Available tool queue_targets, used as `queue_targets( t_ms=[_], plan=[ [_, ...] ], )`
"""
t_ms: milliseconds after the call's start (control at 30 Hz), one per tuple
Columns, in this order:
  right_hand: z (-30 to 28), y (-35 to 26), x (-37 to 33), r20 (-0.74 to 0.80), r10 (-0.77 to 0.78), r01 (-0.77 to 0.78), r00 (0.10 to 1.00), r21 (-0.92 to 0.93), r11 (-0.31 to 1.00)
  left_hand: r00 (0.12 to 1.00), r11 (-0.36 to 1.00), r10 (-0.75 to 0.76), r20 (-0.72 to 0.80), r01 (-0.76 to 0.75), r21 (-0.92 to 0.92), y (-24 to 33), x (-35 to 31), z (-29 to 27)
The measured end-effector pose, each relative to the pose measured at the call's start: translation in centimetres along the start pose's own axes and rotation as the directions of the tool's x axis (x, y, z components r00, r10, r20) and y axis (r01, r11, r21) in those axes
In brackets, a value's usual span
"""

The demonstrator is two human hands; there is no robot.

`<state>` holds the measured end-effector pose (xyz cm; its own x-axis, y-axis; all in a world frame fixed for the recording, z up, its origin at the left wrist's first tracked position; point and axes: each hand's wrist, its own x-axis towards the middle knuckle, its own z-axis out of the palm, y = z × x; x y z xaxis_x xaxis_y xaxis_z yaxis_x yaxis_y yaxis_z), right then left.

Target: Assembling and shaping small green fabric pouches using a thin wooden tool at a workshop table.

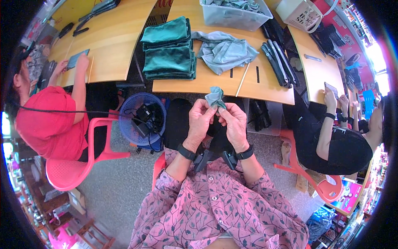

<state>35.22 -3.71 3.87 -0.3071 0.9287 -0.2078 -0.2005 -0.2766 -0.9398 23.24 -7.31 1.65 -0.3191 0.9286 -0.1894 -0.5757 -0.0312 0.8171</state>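
Note:
A small bunched piece of pale teal fabric (pixel 214 97) is gathered between my two hands, just off the table's front edge. My left hand (pixel 200 120) pinches its lower left side with closed fingers. From the other side, my right hand (pixel 234 123) grips the same piece between thumb and fingers. Beyond my hands, a crumpled grey-blue velvety cloth (pixel 226 53) is spread on the table. To its left stand stacked dark green velvety pieces (pixel 169 60), folded flat. A thin pale stick (pixel 243 81) lies near the front edge.
On the wooden table (pixel 186 86) are a translucent bin (pixel 236 18) of fabric and several dark folded strips (pixel 280 62). A blue basket (pixel 141 97) holding black devices and cables stands at left. People sit on both sides; a pink chair (pixel 99 141) is at left.

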Motion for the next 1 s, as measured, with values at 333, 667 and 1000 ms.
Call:
queue_targets(
  t_ms=[333, 667, 1000],
  plan=[
    [0.7, -0.2, -0.2, 0.034, -0.037, 0.043, 0.999, -0.182, 0.982, 0.877, 0.728, 0.473, -0.089, -0.331, 0.601, -0.4, 1.1, -1.5],
    [0.9, 1.9, -0.3, 0.077, -0.120, 0.127, 0.990, -0.094, 0.987, 0.801, 0.408, 0.597, -0.033, -0.269, 0.872, -1.4, 1.7, -2.3],
    [0.9, 1.0, 0.1, 0.269, 0.071, -0.199, 0.960, 0.481, 0.854, 0.825, 0.797, 0.523, -0.213, -0.386, 0.464, -0.1, 1.0, 0.2]
  ],
)
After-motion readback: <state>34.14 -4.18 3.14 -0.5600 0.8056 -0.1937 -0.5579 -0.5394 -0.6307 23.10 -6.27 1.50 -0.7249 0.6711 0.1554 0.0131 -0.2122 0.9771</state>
